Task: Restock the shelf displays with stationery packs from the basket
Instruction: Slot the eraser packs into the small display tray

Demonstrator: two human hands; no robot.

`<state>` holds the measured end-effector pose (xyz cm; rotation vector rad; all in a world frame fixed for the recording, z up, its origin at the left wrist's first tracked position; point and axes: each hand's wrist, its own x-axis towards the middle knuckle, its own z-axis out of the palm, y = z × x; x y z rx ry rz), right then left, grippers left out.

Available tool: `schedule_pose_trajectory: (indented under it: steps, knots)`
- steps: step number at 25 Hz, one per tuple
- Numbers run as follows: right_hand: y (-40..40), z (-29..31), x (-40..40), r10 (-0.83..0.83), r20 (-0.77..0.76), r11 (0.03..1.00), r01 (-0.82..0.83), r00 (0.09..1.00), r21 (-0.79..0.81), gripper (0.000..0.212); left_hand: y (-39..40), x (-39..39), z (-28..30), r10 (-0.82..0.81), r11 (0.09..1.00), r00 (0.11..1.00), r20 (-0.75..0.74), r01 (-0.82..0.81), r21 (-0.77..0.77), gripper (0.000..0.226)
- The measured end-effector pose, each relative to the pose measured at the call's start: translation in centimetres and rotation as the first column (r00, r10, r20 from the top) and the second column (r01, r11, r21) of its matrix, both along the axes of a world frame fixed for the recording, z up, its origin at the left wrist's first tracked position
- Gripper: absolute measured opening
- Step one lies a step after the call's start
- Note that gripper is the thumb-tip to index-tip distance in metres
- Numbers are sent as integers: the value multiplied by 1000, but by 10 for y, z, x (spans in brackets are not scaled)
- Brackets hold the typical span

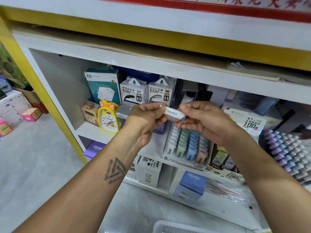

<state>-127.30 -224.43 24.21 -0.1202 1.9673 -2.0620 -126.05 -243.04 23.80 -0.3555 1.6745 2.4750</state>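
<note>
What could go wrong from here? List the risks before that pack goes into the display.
1. The small white pack is only pinched between the fingertips of the left hand and right hand; it could slip and fall.
2. The display tray below looks tightly filled with colour-sorted rows, so pushing it in may dislodge neighbours or land it in the wrong row.
3. The left forearm passes close to the duck clock and might knock it.

One head-worn view looks forward and down, close upon the shelf (94,130) front
</note>
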Motion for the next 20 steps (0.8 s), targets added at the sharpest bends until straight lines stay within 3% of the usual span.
schedule_pose_trajectory:
  steps: [5,7,8,9,10,11,12,13,14,16,20]
  knots:
    - [4,-1,-1,-153,-193,979,175,969,101,18,7,-1,-1,3,996,999,38,-6,86,22]
    - [4,-3,-7,-203,-300,948,264,932,179,19,9,-1,-5,-34,999,998,54,36,-23,23]
    - [5,-4,-10,-237,-367,912,336,900,236,19,10,-1,-8,-56,983,997,49,63,-174,24]
    - [5,-6,-13,-252,-453,852,418,855,316,18,11,-2,-11,-95,915,995,27,98,-391,24]
    - [5,-9,-15,-218,-552,769,490,805,411,16,11,-1,-14,-180,764,984,-14,131,-632,21]
    - [5,-13,-16,-132,-638,671,542,759,506,15,12,2,-16,-306,544,951,-35,145,-827,19]
    - [3,-18,-15,-28,-684,578,570,729,584,13,13,6,-16,-424,316,905,-16,132,-940,18]
    - [0,-23,-15,60,-692,503,577,720,644,12,14,9,-17,-510,144,860,19,107,-984,22]
    - [-3,-27,-14,118,-680,449,572,724,687,11,14,12,-20,-560,52,826,64,113,-992,32]
    - [-9,-34,-16,182,-653,378,561,735,737,10,13,15,-26,-615,-5,779,125,155,-988,47]
    - [-13,-43,-16,224,-605,328,526,764,785,6,14,17,-31,-652,-65,738,171,171,-983,50]
